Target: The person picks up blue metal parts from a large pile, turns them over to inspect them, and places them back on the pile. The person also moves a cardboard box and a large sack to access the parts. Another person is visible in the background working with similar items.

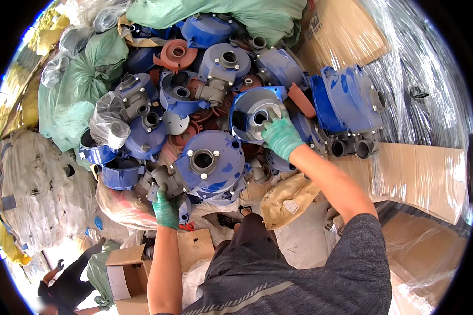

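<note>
Both my hands wear green gloves. My right hand [283, 135] reaches into an open blue round housing [237, 116], its fingers curled at the grey port inside. My left hand [166, 210] is closed at the near edge of the heap around the lower end of a grey pipe fitting [163, 176]; the grip is partly hidden. Between my hands lies a large blue round housing [215, 181] with a grey bolted port facing up. Behind it rests another blue housing [218, 65] with a grey pipe elbow.
Reddish-brown round parts [177, 54] lie among the heap. Green sacks [84, 84] border it. A blue double-pipe housing [349, 100] sits at right by cardboard [420, 173] and clear film. A yellow-brown bag [289, 197] lies nearby. Another person [71, 286] is at lower left.
</note>
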Motion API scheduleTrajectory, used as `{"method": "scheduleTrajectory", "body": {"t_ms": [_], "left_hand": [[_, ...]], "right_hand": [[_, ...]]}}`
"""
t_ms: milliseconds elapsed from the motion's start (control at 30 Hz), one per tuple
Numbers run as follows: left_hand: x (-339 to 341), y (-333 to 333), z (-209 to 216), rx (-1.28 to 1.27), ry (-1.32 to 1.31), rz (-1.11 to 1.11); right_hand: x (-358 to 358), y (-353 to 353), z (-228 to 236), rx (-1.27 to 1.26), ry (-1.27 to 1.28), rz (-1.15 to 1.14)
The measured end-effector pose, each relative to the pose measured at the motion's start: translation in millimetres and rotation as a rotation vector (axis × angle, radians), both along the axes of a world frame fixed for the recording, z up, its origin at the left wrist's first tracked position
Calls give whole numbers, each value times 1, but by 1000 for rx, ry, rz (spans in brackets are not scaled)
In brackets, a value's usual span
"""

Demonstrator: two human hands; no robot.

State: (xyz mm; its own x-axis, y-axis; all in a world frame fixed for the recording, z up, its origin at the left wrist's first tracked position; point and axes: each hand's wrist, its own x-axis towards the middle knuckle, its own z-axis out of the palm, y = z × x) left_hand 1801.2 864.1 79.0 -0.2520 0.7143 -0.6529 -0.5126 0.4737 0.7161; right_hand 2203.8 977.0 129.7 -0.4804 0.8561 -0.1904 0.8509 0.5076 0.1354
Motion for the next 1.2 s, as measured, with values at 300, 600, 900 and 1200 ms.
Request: {"method": "scheduleTrajectory", "body": {"t_ms": [300,600,900,1200], "left_hand": [[-13,-17,-25,-4,-68,40],[-10,-19,-16,72,-104,86],[72,29,50,261,88,-39],[145,37,39,117,120,21]], "right_hand": [[35,61,64,-148,59,-39],[43,103,146,-50,371,-385],[102,19,190,-84,1248,-737],[120,-95,118,-131,1780,-1003]]}}
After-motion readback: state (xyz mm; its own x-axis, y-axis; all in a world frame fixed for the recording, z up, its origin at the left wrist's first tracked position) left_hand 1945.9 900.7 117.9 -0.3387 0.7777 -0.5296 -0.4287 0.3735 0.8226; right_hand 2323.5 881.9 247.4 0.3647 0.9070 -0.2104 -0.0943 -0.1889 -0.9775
